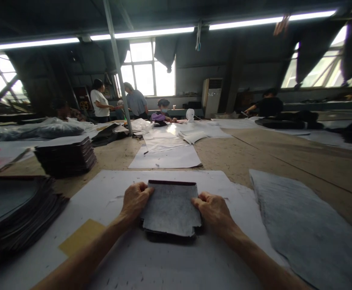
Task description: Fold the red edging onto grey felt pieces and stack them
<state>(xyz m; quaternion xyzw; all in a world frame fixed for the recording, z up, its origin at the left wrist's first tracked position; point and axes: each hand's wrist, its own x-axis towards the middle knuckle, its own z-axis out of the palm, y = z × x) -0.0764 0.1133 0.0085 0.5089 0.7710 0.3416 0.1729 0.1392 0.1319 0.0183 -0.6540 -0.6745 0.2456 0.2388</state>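
Left hand [135,200] and right hand [215,206] pinch the side edges of a grey piece [172,207] at the dial's centre, over white paper [151,268] on a tan table [230,153]. Toward ten o'clock, clear plastic [32,128] wraps something dark [62,129]; at twelve, a bright window [142,74] interrupts the dark wall [190,72].

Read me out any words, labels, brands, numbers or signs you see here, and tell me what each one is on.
No text can be read here.
Tall cabinet: small marks on its front, too small and blurred to read.
Grey piece: no lettering shows.
Yellow sheet: no lettering shows.
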